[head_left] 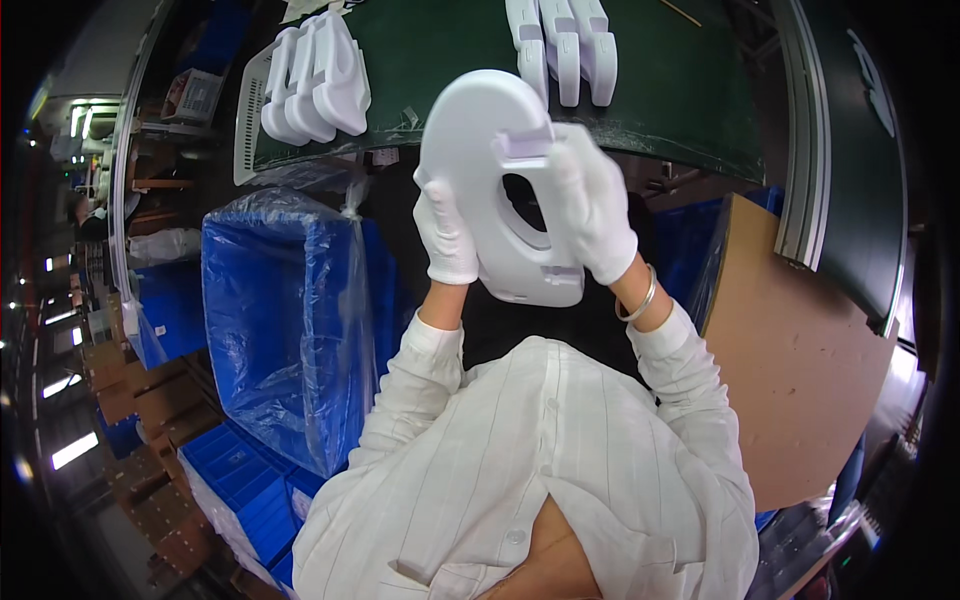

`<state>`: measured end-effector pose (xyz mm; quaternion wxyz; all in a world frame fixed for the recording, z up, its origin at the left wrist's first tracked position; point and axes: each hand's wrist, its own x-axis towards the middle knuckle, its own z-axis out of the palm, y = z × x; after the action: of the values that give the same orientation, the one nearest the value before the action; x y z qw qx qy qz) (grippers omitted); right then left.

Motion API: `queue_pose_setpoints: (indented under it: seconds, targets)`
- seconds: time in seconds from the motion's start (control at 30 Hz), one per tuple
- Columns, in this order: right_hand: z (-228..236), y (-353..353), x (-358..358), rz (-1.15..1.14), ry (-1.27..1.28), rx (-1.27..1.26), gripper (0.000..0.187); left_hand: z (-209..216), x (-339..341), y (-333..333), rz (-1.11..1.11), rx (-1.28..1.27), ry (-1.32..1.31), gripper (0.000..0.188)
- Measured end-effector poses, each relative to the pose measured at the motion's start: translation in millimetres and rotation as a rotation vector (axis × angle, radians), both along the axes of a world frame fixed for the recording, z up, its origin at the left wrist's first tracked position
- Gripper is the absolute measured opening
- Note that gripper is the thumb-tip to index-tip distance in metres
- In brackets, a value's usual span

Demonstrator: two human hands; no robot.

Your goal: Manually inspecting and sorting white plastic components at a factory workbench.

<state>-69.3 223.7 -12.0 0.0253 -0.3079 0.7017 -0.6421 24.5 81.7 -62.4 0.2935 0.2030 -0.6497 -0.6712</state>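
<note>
A large white plastic moulded part [470, 140], rounded at the top with an oval opening through it, is held up in front of my chest. My left hand [447, 235], in a white glove, grips its left edge with the thumb over the face. On the other side my gloved right hand [597, 205] is closed around the right edge beside the opening; its fingers are slightly blurred. Beyond, several similar white parts stand at the back on the green table: one group [566, 50] at the middle, another [318, 80] at the left.
A white plastic basket [246, 125] is by the left group on the green table [440, 50]. To my left stands a blue crate [255, 320] lined with clear plastic, with more blue crates [240, 490] below. A brown board [800, 370] lies at my right, near a metal rail [800, 150].
</note>
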Motion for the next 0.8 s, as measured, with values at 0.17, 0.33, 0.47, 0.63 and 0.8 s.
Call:
queue_pose_setpoints:
  seconds: [0.17, 0.33, 0.47, 0.63, 0.8]
  targets:
    - [14.9, 3.9, 13.4, 0.230, -0.408, 0.161, 0.066, -7.1, -2.6, -6.0, 0.090, 0.051, 0.088, 0.080]
    - [22.6, -1.0, 19.9, 0.307, -0.410, 0.005, 0.059, -16.9, -3.0, -12.4, 0.113, 0.061, 0.172, 0.079]
    - [26.4, -2.2, 20.5, 0.310, -0.470, 0.096, 0.061, -23.4, -2.0, -11.7, 0.135, 0.066, 0.137, 0.080]
    - [19.1, -7.5, 28.6, 0.187, -0.344, 0.077, 0.052, -31.7, -5.0, -13.6, 0.072, 0.306, 0.232, 0.084]
    - [-0.5, 7.5, 42.7, 0.213, -0.331, 0.361, 0.054, -30.0, -3.9, -26.6, 0.185, 0.446, 0.201, 0.088]
